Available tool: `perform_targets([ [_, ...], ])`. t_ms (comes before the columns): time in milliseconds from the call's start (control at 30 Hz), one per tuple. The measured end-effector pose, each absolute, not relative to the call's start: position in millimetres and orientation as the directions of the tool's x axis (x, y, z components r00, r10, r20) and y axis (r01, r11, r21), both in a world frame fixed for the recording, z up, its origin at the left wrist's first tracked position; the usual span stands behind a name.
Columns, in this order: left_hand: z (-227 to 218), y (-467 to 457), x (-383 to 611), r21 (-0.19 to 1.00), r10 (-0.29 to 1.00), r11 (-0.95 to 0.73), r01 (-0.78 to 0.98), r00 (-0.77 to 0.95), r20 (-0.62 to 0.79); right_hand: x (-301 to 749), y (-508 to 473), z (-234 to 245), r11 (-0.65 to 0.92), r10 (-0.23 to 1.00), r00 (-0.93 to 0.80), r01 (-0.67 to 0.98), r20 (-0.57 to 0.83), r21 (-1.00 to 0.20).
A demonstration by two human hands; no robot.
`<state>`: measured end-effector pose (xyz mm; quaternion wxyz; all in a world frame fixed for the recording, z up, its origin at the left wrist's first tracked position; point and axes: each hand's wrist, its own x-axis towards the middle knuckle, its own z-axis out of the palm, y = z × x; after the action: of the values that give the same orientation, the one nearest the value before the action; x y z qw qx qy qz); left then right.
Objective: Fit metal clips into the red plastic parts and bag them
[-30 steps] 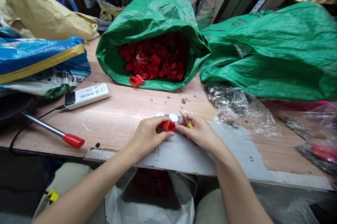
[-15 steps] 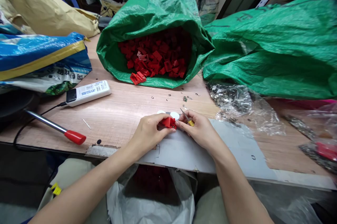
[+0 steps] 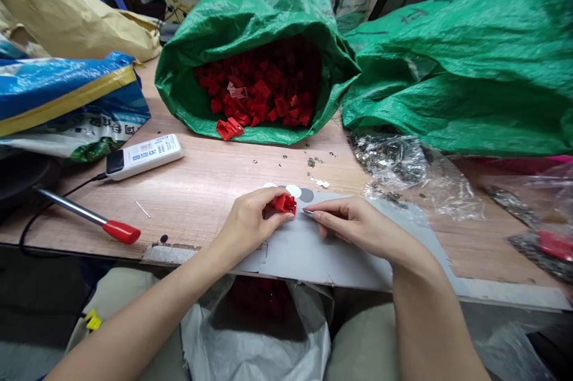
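Note:
My left hand (image 3: 250, 223) pinches a small red plastic part (image 3: 283, 202) just above a grey cardboard sheet (image 3: 313, 249) at the table's near edge. My right hand (image 3: 358, 226) lies low and flat beside it, fingers closed along a thin metal tool whose tip (image 3: 308, 211) points at the red part. Behind them an open green woven sack (image 3: 255, 46) lies on its side, full of red plastic parts (image 3: 264, 91); two have spilled at its mouth (image 3: 229, 128).
A second green sack (image 3: 456, 64) lies at the right over crinkled clear plastic (image 3: 394, 160). At the left are a white remote-like device (image 3: 143, 156), a red-handled tool (image 3: 89, 218) and a blue bag (image 3: 67, 100). A white bag with red parts (image 3: 259, 321) hangs below the table edge.
My right hand has rotated and flattened, so the tool's yellow handle no longer shows and its tip now points left at the red part. The left hand stays put.

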<state>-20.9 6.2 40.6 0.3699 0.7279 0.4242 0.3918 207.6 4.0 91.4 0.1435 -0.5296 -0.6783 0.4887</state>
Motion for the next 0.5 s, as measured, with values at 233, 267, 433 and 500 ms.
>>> perform_targets([
  [233,43.7,5.1,-21.8,0.868,0.905,-0.364,0.337,0.349,0.244,200.5,6.8,82.3,-0.057,0.860,-0.392,0.563,-0.327,-0.824],
  [267,44.2,4.8,-21.9,0.869,0.906,-0.360,0.339,0.350,0.238,200.0,6.6,81.6,-0.076,0.862,-0.380,0.557,-0.335,-0.827],
  [433,44.9,4.3,-22.1,0.877,0.915,-0.333,0.347,0.343,0.211,197.4,6.2,82.2,-0.181,0.848,-0.350,0.515,-0.398,-0.838],
  [500,45.1,4.3,-22.0,0.873,0.916,-0.331,0.358,0.343,0.207,197.1,6.9,83.0,-0.202,0.830,-0.368,0.502,-0.419,-0.841],
])
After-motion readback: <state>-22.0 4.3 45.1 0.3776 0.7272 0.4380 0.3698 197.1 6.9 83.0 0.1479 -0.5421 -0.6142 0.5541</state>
